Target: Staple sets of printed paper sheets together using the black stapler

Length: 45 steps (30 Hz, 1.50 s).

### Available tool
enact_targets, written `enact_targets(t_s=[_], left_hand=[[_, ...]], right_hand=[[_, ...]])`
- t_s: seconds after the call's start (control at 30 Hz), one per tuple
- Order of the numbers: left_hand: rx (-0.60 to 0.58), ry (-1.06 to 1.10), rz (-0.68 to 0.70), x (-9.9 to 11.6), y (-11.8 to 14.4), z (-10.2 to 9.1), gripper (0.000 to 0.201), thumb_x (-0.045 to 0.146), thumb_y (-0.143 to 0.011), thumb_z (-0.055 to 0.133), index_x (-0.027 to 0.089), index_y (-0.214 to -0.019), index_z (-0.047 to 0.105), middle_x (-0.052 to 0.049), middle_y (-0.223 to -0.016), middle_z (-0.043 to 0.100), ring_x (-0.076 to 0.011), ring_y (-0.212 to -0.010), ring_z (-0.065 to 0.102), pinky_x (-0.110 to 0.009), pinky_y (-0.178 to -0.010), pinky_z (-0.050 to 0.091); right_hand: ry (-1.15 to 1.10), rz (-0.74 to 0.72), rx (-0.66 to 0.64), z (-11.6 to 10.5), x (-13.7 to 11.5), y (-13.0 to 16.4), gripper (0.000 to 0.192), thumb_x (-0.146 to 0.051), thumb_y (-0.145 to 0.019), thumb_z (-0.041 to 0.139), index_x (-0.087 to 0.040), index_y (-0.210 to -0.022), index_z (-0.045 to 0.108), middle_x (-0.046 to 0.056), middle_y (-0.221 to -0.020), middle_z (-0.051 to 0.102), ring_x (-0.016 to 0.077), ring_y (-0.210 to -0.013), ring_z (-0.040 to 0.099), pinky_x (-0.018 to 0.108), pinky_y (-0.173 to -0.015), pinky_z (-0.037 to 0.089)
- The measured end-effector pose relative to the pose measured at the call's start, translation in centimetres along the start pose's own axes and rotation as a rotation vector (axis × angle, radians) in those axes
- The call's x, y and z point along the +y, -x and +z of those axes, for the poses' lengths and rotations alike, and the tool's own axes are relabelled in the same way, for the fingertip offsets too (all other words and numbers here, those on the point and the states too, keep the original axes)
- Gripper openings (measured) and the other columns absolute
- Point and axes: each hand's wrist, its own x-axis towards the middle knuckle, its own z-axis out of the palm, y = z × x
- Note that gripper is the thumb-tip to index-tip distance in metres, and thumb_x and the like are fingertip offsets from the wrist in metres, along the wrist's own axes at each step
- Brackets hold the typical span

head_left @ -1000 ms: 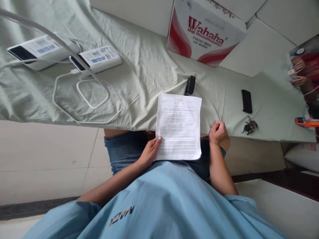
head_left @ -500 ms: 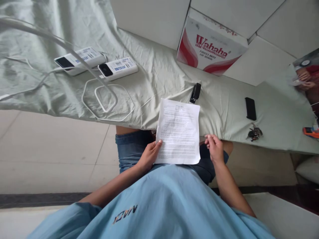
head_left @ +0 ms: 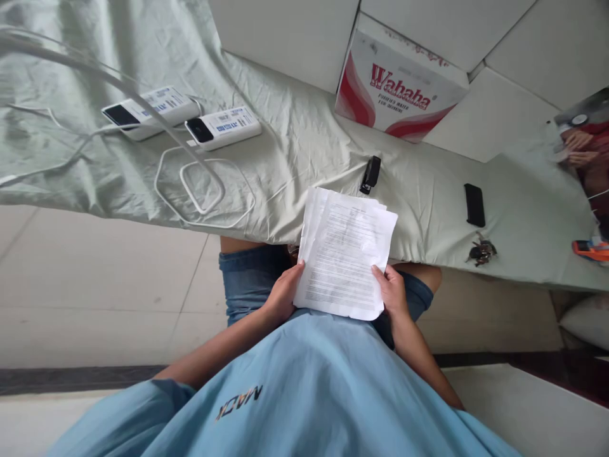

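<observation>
Printed paper sheets (head_left: 347, 260) are held over my lap at the table's edge, their corners slightly fanned at the top. My left hand (head_left: 285, 291) is closed on their left edge, thumb close to the margin. On the right edge my right hand (head_left: 391, 289) grips them, its thumb on the top page and its fingers mostly hidden beneath. A black stapler (head_left: 370, 174) lies on the cloth just beyond the sheets' top edge, apart from both hands.
The table has a pale green cloth (head_left: 295, 152). Two white power banks (head_left: 226, 127) and a looped white cable (head_left: 209, 219) lie left. A Wahaha box (head_left: 399, 89) stands behind. Right are a black phone-like object (head_left: 474, 204), keys (head_left: 481, 251) and another person's hands (head_left: 580, 147).
My right hand has moved left and taken hold of the sheets' right edge. The top sheet has shifted and turned slightly to the right, so the corners are now fanned.
</observation>
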Motion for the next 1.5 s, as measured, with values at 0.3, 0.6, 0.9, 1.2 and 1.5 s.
enact_targets(t_s=[0.3,0.6,0.9,1.2,1.5], left_hand=[[-0.042,0.168,-0.027,-0.1,0.1,-0.1,0.034,0.030,-0.086,0.081,0.013,-0.114,0.076,-0.013,-0.103,0.083,-0.0272,-0.085,0.079,-0.037,-0.079,0.065],[-0.165,0.224,-0.016,0.0,0.2,-0.4,0.035,0.029,-0.090,0.076,0.015,-0.122,0.074,-0.012,-0.115,0.082,-0.0268,-0.094,0.079,-0.036,-0.084,0.066],[-0.150,0.262,-0.080,0.7,0.7,0.1,0.037,0.027,-0.100,0.062,0.011,-0.133,0.071,-0.015,-0.119,0.081,-0.0312,-0.109,0.078,-0.041,-0.097,0.064],[-0.164,0.258,-0.102,0.8,0.7,0.2,0.042,0.029,-0.097,0.065,0.010,-0.134,0.071,-0.015,-0.114,0.082,-0.0327,-0.104,0.079,-0.044,-0.093,0.066],[-0.074,0.173,0.015,0.2,0.2,-0.2,0.036,0.024,-0.084,0.080,0.013,-0.118,0.077,-0.012,-0.110,0.082,-0.0285,-0.101,0.079,-0.037,-0.087,0.066]], right_hand=[[0.213,-0.152,0.094,-4.2,-0.8,-0.4,0.044,-0.063,-0.085,0.075,-0.020,-0.094,0.076,0.003,-0.088,0.079,0.0206,-0.078,0.066,0.033,-0.076,0.053],[-0.019,-0.096,0.030,-5.0,-2.7,-0.6,0.035,-0.056,-0.083,0.081,-0.023,-0.096,0.074,0.002,-0.091,0.080,0.0208,-0.081,0.071,0.034,-0.079,0.056],[0.102,-0.175,0.019,-2.1,-1.2,-1.2,0.035,-0.057,-0.088,0.076,-0.022,-0.090,0.072,0.001,-0.082,0.074,0.0183,-0.075,0.064,0.032,-0.073,0.052],[0.136,-0.204,0.016,-1.0,-1.8,-1.3,0.037,-0.058,-0.089,0.074,-0.021,-0.086,0.070,-0.001,-0.076,0.068,0.0170,-0.073,0.059,0.030,-0.071,0.050],[0.181,-0.196,0.001,-0.5,-1.8,-1.3,0.041,-0.063,-0.089,0.071,-0.022,-0.084,0.067,-0.001,-0.077,0.068,0.0172,-0.073,0.058,0.030,-0.071,0.050]])
